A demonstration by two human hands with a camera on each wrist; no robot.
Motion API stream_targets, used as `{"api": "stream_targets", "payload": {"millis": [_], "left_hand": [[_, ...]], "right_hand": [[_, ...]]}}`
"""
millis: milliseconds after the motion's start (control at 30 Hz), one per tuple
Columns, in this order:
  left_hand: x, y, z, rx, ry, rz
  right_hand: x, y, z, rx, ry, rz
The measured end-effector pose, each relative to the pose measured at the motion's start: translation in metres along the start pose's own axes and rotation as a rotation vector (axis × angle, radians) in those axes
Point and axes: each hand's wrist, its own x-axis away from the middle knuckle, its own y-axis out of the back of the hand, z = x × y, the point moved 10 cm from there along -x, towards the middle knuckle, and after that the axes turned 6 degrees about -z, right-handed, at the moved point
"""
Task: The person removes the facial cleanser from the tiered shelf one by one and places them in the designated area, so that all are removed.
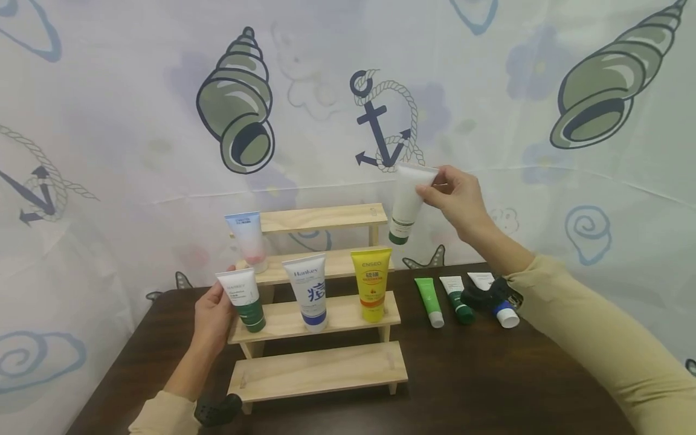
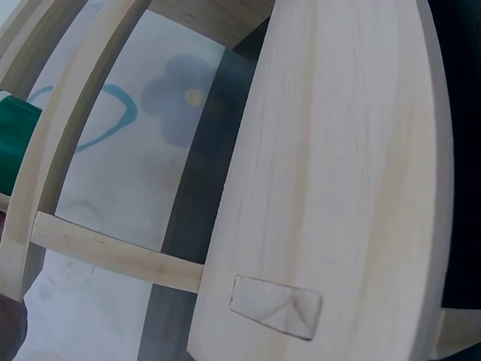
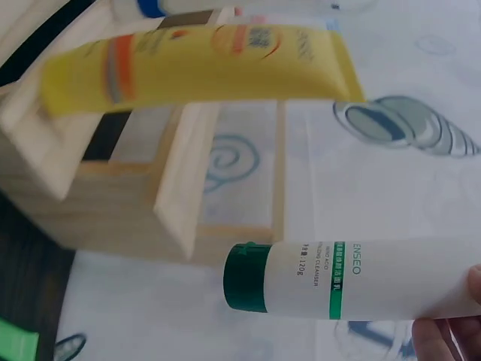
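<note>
Head view: the right hand (image 1: 457, 196) pinches the crimped end of a white tube with a green cap (image 1: 409, 202), which hangs cap-down, long axis near vertical, just right of the wooden step shelf (image 1: 321, 368) and level with its top tier. The left hand (image 1: 214, 317) grips a second white tube with a dark green cap (image 1: 244, 299) standing at the left end of a middle tier.

Left wrist view: only shelf boards and that tube's green cap show.

Right wrist view: the held tube hangs apart from the shelf, near the yellow tube (image 3: 203, 64).
</note>
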Motion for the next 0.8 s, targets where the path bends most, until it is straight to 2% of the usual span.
{"api": "stream_targets", "payload": {"millis": [200,333,633,800], "left_hand": [[0.0,0.0,0.0,-0.006,0.001,0.002],[0.001,-0.001,0.0,-0.012,0.001,0.004],[0.0,-0.002,-0.001,-0.019,-0.008,-0.002],[-0.001,-0.002,-0.001,-0.013,-0.007,-0.007]], "right_hand": [[0.017,0.029,-0.025,0.063,-0.019,-0.025],[0.032,0.037,-0.046,0.118,-0.056,0.014],[0.069,0.038,-0.101,0.196,-0.203,0.152],[0.089,0.032,-0.13,0.163,-0.277,0.245]]}}
